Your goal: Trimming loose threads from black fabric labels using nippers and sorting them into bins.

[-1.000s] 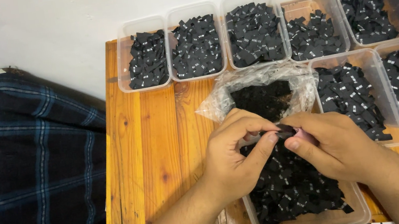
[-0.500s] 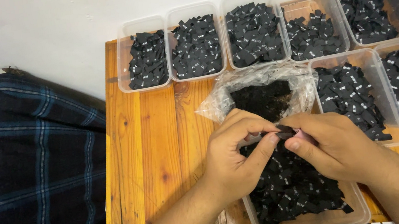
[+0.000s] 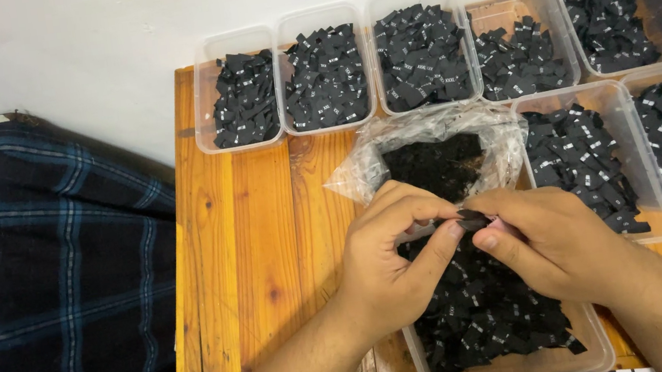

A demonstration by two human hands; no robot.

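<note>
In the head view, your left hand [image 3: 390, 268] and right hand [image 3: 551, 246] met fingertip to fingertip, both pinched shut on one small black tag [image 3: 471, 218] held between them. That tag sat just above the near tub [image 3: 597, 360], a clear plastic box under your hands heaped with more black tags, each bearing a small white mark.

How far along you were is only a judgement: the near tub looked well filled, and the clear bag [image 3: 439, 153] just beyond your fingers was open with a dark mass of tags inside, so a good deal seemed left to handle. The tubs past your hands held tags already, some more than others.

Beyond the bag, a far row [image 3: 449, 44] of clear rectangular tubs stood side by side along the wall edge of the wooden table [image 3: 249, 249]. The two to the left of your hands and the one straight ahead were nearly full; the next to the right [image 3: 514, 48] showed bare bottom at its far end, and the one after that showed bare bottom along its right side. To the right of your right hand, two more tubs [image 3: 596, 166] stood touching, each covered in tags.

Left of your left hand, off the table, lay dark blue plaid cloth [image 3: 42, 278].
</note>
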